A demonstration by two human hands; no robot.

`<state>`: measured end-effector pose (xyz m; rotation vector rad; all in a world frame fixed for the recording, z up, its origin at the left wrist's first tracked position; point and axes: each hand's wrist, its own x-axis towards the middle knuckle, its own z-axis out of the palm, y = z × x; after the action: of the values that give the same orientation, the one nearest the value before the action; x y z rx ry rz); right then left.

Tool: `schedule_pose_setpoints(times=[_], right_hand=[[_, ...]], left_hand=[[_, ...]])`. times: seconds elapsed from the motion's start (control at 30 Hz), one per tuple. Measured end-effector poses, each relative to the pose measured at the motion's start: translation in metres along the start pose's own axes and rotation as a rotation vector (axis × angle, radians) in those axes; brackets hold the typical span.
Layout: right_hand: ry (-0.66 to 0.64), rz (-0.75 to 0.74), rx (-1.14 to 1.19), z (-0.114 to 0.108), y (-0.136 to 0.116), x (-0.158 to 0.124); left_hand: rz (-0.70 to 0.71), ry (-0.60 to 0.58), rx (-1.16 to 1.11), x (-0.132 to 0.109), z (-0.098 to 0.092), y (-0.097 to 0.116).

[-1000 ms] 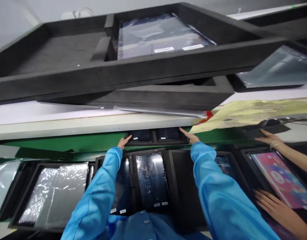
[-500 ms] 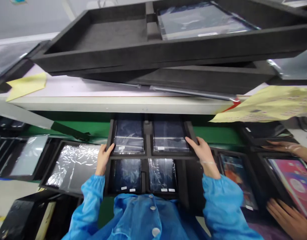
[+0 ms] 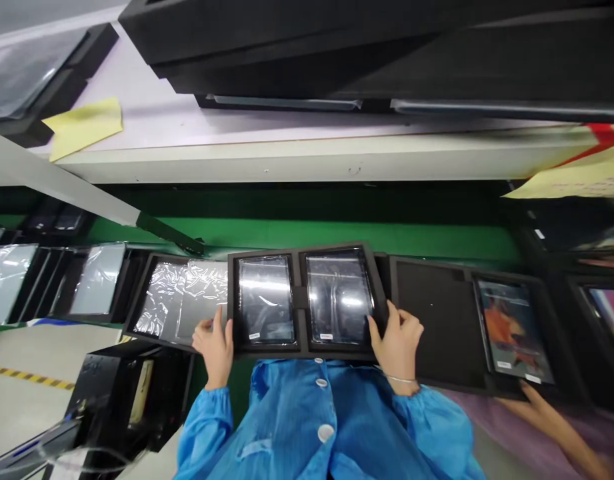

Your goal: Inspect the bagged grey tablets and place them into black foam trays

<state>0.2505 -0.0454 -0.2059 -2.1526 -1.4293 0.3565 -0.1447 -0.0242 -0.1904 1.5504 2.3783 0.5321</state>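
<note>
A black foam tray (image 3: 301, 305) with two film-wrapped tablet screens lies tilted in front of my blue coat. The left screen (image 3: 265, 300) and the right screen (image 3: 339, 297) each carry a small white label near the lower edge. My left hand (image 3: 215, 345) is at the tray's left edge, thumb and forefinger raised and apart, and whether it grips the edge is unclear. My right hand (image 3: 397, 341) grips the tray's lower right corner, thumb on the near side and fingers at the edge.
Left lies a tray with a wrapped sheet (image 3: 179, 300); right, a black tray holds a screen with a colourful picture (image 3: 514, 330). Another person's hand (image 3: 547, 417) touches that tray. A white shelf (image 3: 287, 157) with stacked black trays (image 3: 307, 53) spans above. A slanted post (image 3: 87, 190) stands left.
The tray has come nearer my body, and only two screens show instead of four. Both hands have moved down along its sides. The camera view has shifted left.
</note>
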Motion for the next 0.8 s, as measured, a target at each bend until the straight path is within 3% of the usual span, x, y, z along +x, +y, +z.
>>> schedule_pose_setpoints(times=[0.03,0.1,0.2,0.3,0.37,0.5,0.63,0.7,0.8], right_hand=[[-0.013,-0.040,-0.018,0.004,-0.015,0.002],[-0.082,-0.139,-0.042,0.021,-0.048,0.009],[-0.194,-0.194,-0.087,0.060,-0.089,0.023],[-0.256,-0.135,-0.134,0.092,-0.108,0.036],[-0.289,-0.103,-0.140,0.100,-0.112,0.042],[-0.359,-0.044,-0.075,0.085,-0.114,0.050],[-0.381,0.003,0.096,0.042,-0.098,0.066],[-0.362,0.037,0.198,0.013,-0.078,0.076],[-0.309,0.122,0.307,-0.029,-0.037,0.086]], left_hand=[[0.054,0.032,0.051,0.004,0.007,0.017],[0.236,-0.016,0.058,0.010,0.028,0.057],[0.318,-0.196,0.110,0.014,0.067,0.109],[0.286,-0.274,0.206,0.013,0.092,0.135],[0.283,-0.266,0.237,0.014,0.095,0.140],[0.275,-0.326,0.188,0.026,0.068,0.136],[0.331,-0.449,-0.154,0.048,0.007,0.109],[0.285,-0.408,-0.251,0.060,-0.026,0.085],[0.164,-0.272,-0.205,0.077,-0.062,0.048]])
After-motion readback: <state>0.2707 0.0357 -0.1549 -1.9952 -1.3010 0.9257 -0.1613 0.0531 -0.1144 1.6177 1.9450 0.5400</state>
